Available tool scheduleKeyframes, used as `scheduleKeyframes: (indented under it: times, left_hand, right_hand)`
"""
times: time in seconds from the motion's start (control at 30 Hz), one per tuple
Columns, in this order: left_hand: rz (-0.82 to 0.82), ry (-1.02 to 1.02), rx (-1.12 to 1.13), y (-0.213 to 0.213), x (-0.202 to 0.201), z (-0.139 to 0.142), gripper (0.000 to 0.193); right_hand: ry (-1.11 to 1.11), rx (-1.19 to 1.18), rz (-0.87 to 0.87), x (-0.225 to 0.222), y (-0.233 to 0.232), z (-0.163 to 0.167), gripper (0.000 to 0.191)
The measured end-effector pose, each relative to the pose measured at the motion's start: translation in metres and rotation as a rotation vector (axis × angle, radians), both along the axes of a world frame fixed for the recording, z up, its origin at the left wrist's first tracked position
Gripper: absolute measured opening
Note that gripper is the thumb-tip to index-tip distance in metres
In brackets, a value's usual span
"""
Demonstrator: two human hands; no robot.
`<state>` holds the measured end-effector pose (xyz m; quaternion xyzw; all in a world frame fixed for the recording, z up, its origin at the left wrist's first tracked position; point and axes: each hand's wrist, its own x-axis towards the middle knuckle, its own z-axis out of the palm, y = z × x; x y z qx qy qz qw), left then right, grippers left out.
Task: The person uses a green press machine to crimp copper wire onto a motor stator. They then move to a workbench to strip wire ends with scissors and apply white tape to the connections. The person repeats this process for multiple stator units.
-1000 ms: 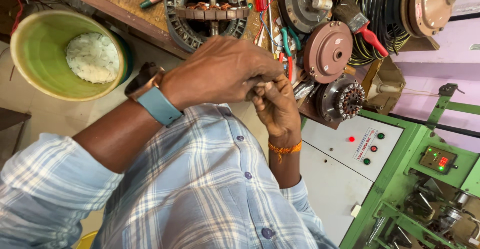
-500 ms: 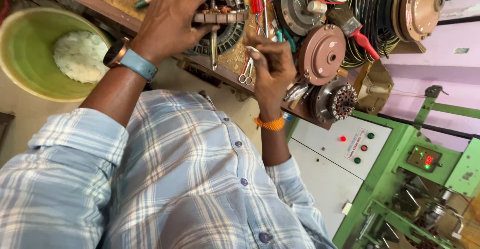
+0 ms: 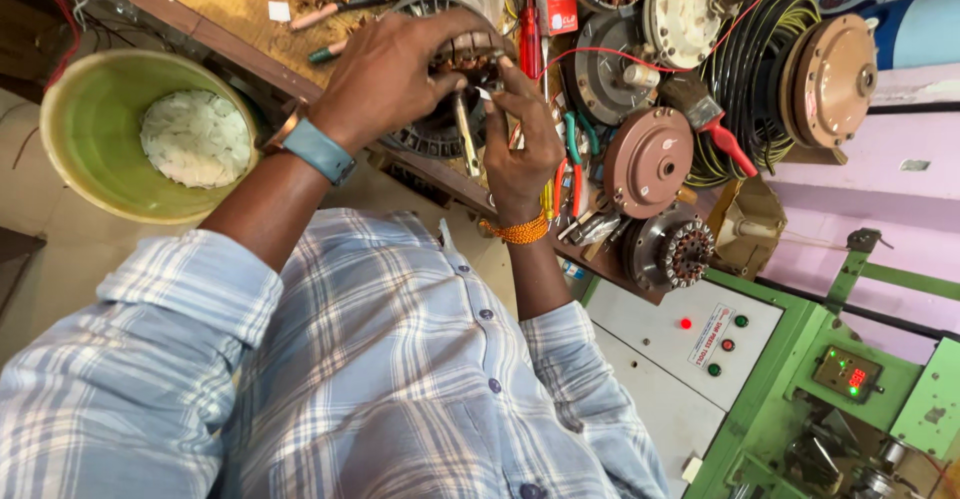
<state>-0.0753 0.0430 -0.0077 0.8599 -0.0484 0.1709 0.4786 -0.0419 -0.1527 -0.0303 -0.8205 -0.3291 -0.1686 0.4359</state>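
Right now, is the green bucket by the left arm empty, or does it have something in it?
Not empty. The green bucket stands open with a pale pile of white scraps on its bottom, well below the rim; the inner walls above it are bare.

A green plastic tub (image 3: 95,139) with a white heap inside sits well to the left of the fingers, below the wooden bench (image 3: 215,4). Just right of the fingers stands a red-handled screwdriver (image 3: 529,34), and beyond it a brown round motor cover (image 3: 648,162). Farther right lies a coil of black cable (image 3: 745,69) beside a copper-coloured motor housing (image 3: 833,79). Below and right of the fingers is a grey control panel (image 3: 680,344) on a green machine frame (image 3: 800,399).
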Motion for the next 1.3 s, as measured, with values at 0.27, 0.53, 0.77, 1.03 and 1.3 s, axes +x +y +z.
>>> scheduleKeyframes:
  times: [0.27,0.53,0.77,1.03,1.3]
  left_hand:
    - [0.119,0.096,-0.011,-0.01,-0.005,0.007,0.047]
    - [0.144,0.035,-0.047,-0.022,-0.014,-0.005,0.036]
    - [0.249,0.123,-0.091,-0.026,-0.014,0.008,0.032]
    - [0.161,0.109,-0.151,-0.012,-0.006,0.015,0.031]
    - [0.104,0.118,-0.165,-0.008,-0.003,-0.002,0.033]
  right_hand:
    - [0.097,0.011,-0.011,-0.006,0.011,0.01,0.018]
    - [0.253,0.234,0.058,-0.015,0.01,-0.009,0.016]
    - [0.42,0.281,0.047,-0.019,0.008,-0.016,0.014]
    - [0.393,0.233,0.087,-0.006,0.009,0.027,0.012]
    - [0.264,0.311,0.011,0.008,0.03,0.033,0.019]
